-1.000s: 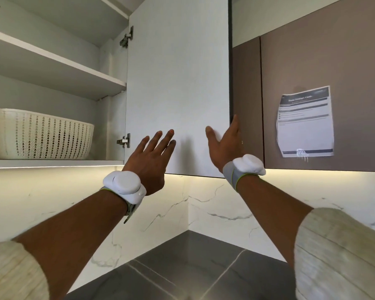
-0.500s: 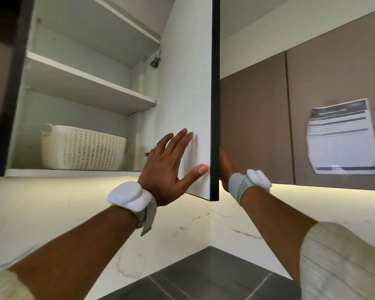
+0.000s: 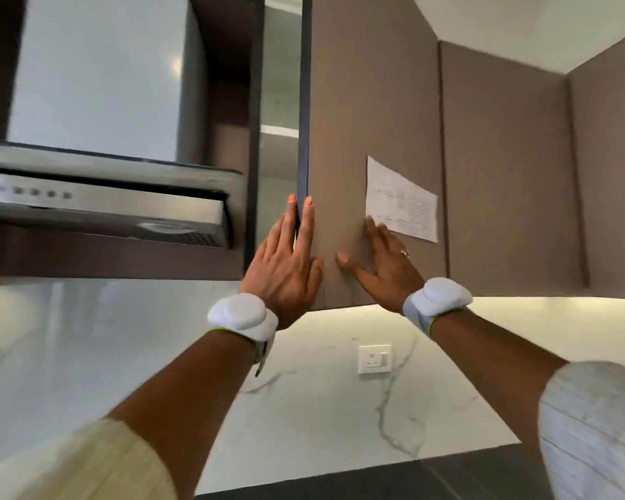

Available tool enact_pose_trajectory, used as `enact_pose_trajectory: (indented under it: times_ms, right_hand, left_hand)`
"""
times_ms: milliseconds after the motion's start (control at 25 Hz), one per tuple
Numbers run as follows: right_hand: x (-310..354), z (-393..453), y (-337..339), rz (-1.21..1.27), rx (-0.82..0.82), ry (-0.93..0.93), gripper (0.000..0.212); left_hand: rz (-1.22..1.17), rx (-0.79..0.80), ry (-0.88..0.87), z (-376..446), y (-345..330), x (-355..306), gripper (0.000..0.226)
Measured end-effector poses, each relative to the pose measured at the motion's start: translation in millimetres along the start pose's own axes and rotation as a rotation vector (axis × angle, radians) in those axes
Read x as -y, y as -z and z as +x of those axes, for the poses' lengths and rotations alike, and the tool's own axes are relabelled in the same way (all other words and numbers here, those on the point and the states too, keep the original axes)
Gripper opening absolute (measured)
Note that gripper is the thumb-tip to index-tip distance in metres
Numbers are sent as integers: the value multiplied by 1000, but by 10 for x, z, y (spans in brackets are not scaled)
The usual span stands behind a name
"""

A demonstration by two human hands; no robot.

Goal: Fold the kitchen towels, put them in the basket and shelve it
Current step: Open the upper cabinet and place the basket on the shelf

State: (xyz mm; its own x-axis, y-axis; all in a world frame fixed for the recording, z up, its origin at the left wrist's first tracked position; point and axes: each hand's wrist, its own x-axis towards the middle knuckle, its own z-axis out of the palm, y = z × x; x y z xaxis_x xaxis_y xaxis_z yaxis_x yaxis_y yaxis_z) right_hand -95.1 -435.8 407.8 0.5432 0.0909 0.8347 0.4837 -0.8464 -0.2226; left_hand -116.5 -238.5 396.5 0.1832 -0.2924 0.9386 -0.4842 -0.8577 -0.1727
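- Door swing: half a second ago the cabinet door (image 3: 372,146) stood edge-on to you with the shelves and the white basket in view; now its brown face is toward you and only a narrow gap shows along its left edge.
- Your left hand (image 3: 285,268) is flat, fingers straight and slightly spread, fingertips straddling the door's left edge.
- Your right hand (image 3: 383,261) is flat on the door face, fingers straight, thumb out, fingertips just touching the paper sheet (image 3: 401,200) taped there.
- Basket: not visible now. Judging by the earlier view, it's on the lower shelf behind this door, so the shelving looks done and only the last push to close remains.
- Towels: not visible, can't confirm.
- Surroundings: steel range hood (image 3: 102,200) to the left, more brown cabinet fronts to the right, marble backsplash (image 3: 123,348) lit from under the cabinets, wall socket (image 3: 374,359) below your wrists, dark countertop (image 3: 466,478) at the bottom.
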Motion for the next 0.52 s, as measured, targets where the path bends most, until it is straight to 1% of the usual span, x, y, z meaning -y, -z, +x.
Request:
enact_pose_trajectory:
  times_ms: [80,160,200,280,360,440,520]
  right_hand:
    - [-88,63,-119,-199,79,87,95]
    - [-160,193,-199,-289,176,121,97]
    - [-219,264,-258,-329,229,139,98]
    - [-333,364,-347,-406,311,164,99]
    - [-563,415,-441,-450,364,155,99]
    - [-770,428,-585,-493,386,157,99]
    - [-964,438,-733,-536,374,178,97]
  left_hand:
    - [179,97,-15,-88,-112,102,68]
    - [343,188,-42,-123,-277,183,67]
    - [384,214,-29,-131,-382,229,67]
    - [419,217,60,-129,-528,324,70]
    - [446,237,94,-141,-779,401,81]
    - [458,270,128,-171,-999,547,89]
    - [477,281,116,-206,-1189,721,93]
